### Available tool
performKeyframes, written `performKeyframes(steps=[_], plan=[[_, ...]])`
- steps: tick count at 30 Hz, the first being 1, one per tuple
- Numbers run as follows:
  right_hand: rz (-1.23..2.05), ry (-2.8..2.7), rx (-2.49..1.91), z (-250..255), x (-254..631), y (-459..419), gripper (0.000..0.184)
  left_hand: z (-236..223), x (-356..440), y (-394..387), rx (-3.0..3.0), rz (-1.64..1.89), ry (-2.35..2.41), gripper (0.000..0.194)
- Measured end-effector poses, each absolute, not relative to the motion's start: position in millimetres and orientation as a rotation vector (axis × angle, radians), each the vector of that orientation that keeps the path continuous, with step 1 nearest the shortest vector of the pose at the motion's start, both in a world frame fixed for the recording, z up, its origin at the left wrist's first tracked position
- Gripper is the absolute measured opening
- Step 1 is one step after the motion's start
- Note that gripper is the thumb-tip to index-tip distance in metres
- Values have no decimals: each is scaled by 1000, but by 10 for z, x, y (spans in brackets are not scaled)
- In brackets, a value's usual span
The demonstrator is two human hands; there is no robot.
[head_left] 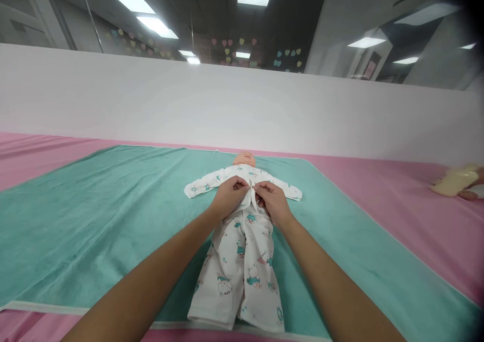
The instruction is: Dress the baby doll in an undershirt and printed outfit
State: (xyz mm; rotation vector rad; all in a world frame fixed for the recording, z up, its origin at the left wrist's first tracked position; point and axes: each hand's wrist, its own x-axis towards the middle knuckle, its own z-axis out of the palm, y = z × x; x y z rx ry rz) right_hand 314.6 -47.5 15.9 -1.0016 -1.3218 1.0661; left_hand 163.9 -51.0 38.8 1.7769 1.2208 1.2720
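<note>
A baby doll (244, 158) lies on its back, head away from me, dressed in a white printed top (212, 180) and matching pants (242, 266). Its sleeves stretch out to both sides. Over the doll's belly, my left hand (230, 196) pinches the left front edge of the top. My right hand (275, 201) pinches the opposite front edge, close to the left fingertips. Below the fingers the two edges part slightly. Whatever fastening sits between the fingertips is too small to make out.
Under the doll is a teal blanket (113, 221) with a pale border, spread over a pink sheet (397, 190). A white wall (189, 105) with glass above it rises behind. At the far right, a cream-coloured object (456, 180) is beside another person's hand (477, 183).
</note>
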Motion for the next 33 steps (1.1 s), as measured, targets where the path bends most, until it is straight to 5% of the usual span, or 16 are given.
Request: performKeyframes(steps=[33], plan=[[1147,-1389,-1097,236,3159,-453,17,366,1670,-467,2053,1160,1300,22]])
